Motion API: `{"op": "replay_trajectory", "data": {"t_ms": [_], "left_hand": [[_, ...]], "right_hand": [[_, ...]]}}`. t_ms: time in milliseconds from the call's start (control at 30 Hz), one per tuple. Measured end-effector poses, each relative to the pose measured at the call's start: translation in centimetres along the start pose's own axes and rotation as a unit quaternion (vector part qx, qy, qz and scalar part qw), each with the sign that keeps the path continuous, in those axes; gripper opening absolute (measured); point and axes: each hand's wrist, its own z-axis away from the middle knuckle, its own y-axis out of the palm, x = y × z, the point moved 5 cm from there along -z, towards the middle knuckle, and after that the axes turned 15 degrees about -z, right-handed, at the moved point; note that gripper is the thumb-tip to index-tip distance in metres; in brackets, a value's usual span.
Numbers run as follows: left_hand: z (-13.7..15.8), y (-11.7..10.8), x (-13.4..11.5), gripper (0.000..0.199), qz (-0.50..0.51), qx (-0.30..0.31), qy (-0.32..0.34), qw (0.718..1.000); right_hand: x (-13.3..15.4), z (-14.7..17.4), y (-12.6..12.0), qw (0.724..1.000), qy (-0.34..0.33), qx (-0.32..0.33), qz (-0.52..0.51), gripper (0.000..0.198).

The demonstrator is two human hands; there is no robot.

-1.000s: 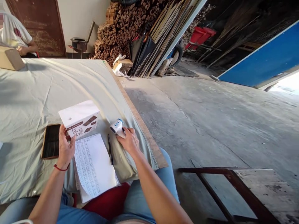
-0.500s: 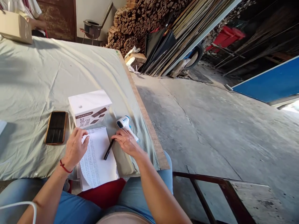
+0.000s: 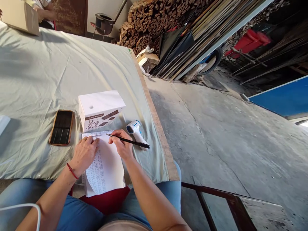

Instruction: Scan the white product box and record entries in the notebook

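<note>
My right hand [image 3: 123, 146] grips a slim black pen [image 3: 134, 142], its pointed tip over the upper part of a stack of paper sheets [image 3: 112, 166]. Dense rows of handwriting cover the left side of the top sheet; its right side is mostly blank. My left hand [image 3: 85, 152], with a ring and a red cord bracelet, rests on the upper left of the sheets, fingers bent and holding nothing. Just beyond the paper stands a white box [image 3: 102, 104] with brown print. A white and blue handheld thermometer [image 3: 137, 131] lies beside my right hand.
Left of the box, a phone [image 3: 61, 127] in a brown case lies on the cloth-covered table [image 3: 48, 80]. The table's wooden edge [image 3: 160, 134] runs along the right. At the far left another person's arm [image 3: 47, 13] shows behind a cardboard box [image 3: 20, 16]. Firewood [image 3: 144, 25] is stacked behind.
My right hand has taken up the pen, now pointing its tip at the paper, and moved left off the thermometer. My left hand has come down onto the sheets. The view has shifted slightly.
</note>
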Motion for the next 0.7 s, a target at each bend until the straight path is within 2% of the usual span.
{"op": "replay_trajectory", "data": {"t_ms": [100, 233, 400, 700], "left_hand": [[0.0, -0.2, -0.1, 0.029, -0.001, 0.008, 0.001, 1.000], [0.1, -0.4, -0.3, 0.033, -0.020, 0.036, 0.005, 0.999], [0.1, -0.4, -0.4, 0.035, -0.018, 0.045, 0.003, 0.999], [0.1, 0.0, -0.2, 0.031, 0.005, 0.002, 0.005, 1.000]], "right_hand": [[-1.0, -0.4, 1.6, 1.000, 0.020, 0.003, 0.022, 0.009], [-1.5, -0.3, 2.0, 0.996, -0.031, 0.012, 0.088, 0.010], [-1.9, 0.2, 2.0, 0.990, -0.056, 0.019, 0.129, 0.012], [-2.2, 0.2, 2.2, 0.985, -0.052, 0.028, 0.161, 0.012]]}}
